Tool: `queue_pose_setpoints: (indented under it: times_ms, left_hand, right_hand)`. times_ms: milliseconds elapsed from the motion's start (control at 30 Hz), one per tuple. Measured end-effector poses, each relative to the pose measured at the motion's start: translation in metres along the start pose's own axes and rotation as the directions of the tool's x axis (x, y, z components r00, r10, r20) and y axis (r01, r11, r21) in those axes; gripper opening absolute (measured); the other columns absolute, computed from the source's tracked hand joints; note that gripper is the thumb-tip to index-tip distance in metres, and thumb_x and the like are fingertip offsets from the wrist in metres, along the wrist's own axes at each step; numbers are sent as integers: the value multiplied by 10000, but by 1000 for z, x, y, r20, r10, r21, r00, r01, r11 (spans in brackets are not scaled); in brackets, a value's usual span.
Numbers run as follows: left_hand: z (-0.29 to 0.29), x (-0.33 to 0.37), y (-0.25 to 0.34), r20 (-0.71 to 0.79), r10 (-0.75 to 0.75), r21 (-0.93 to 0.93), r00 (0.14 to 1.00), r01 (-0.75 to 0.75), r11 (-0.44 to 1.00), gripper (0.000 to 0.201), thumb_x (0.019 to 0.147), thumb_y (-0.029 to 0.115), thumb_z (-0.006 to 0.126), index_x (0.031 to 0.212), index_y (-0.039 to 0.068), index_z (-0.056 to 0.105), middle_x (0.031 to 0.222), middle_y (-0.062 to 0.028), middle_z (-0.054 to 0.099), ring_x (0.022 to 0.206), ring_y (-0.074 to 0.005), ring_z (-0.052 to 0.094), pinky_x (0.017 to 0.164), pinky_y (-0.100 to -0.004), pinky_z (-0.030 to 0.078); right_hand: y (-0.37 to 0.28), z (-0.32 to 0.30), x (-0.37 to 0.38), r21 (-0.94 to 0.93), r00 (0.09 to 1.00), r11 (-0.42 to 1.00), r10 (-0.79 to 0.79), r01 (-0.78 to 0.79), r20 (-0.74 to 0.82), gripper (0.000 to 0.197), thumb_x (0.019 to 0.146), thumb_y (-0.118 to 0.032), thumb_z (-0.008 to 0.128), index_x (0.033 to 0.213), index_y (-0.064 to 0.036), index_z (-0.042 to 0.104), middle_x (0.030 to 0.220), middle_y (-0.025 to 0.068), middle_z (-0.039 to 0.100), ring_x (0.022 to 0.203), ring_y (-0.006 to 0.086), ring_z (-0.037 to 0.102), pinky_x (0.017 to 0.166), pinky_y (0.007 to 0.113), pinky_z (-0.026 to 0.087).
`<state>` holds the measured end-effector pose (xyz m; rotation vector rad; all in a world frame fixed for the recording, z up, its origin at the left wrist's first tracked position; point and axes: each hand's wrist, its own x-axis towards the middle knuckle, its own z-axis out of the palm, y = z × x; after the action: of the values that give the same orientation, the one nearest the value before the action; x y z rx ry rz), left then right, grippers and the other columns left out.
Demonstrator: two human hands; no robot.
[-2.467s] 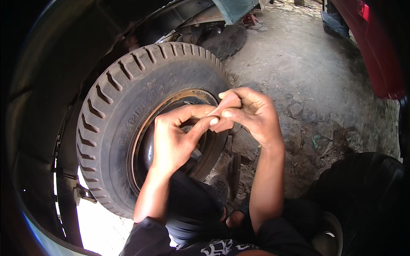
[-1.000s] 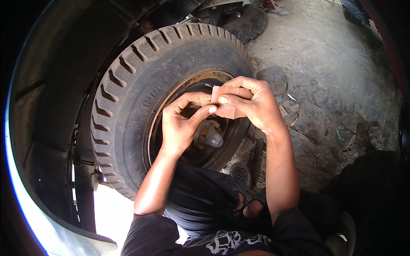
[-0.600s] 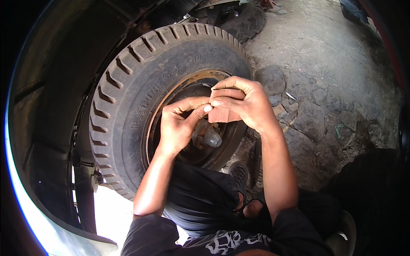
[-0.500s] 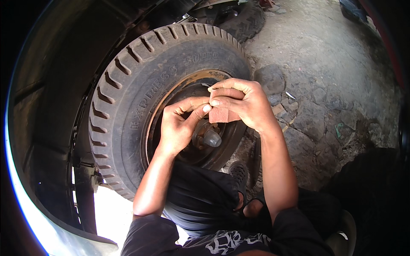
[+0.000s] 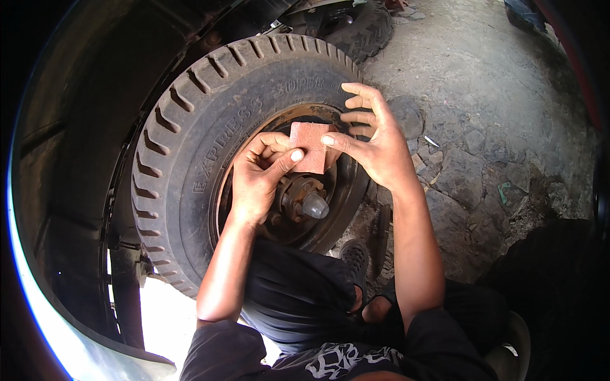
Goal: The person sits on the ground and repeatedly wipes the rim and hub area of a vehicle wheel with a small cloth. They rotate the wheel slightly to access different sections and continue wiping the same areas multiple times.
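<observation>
Nearest cam: knees in dark trousers (image 5: 298, 298), person crouched close to the wheel, so both forearms reach up from the lower edge w/o stretching.

L hand (image 5: 257, 181): thumb and curled fingers pinched on the left edge of a small reddish-brown abrasive sheet (image 5: 309, 145), looks like sandpaper. R hand (image 5: 375, 143): thumb tip pressed on the sheet's right edge, index prob behind it; other fingers splayed out, not touching anything. So sheet is clamped from both sides, held flat and taut in the air, grit side twd cam – reads as squaring it up before use, judgement only.

Sheet sits just above the hub (image 5: 298, 197), apart from it, no contact. Hub has a grey conical cap (image 5: 316, 206) sticking out twd cam, w/ rusty nuts around it. Rim (image 5: 346, 197) dark and rusty.

Beyond: tyre (image 5: 190, 159), heavy tread, upright under the wheel arch (image 5: 76, 159). Far right: cracked stony ground (image 5: 483, 114); second tyre (image 5: 362, 25) lying at top, well apart.
</observation>
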<state>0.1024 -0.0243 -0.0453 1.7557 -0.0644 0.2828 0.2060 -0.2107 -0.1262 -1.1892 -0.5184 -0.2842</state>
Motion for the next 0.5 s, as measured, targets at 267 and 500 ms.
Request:
queue_pose_setpoints:
  times_ms: [267, 500]
  left_hand:
    - [8, 2, -3, 2, -51, -64, 999, 51, 997, 121, 1011, 17, 735, 1116, -3, 679, 1033, -82, 771, 968, -125, 738, 905, -271, 585]
    - [13, 2, -4, -4, -28, 26, 1000, 28, 999, 116, 1013, 39, 742, 1104, 6, 679, 1019, -83, 769, 947, -134, 740, 898, -284, 591]
  right_hand:
    - [-7, 12, -4, 124, 957, 963, 214, -241, 198, 347, 949, -220, 849, 1172, 16, 726, 1002, 136, 790, 899, 189, 766, 809, 320, 611]
    - [-12, 15, -6, 435, 935, 840, 213, -324, 284, 381, 906, -24, 845, 1242, 31, 673, 1118, 129, 764, 1025, 172, 743, 883, 313, 612]
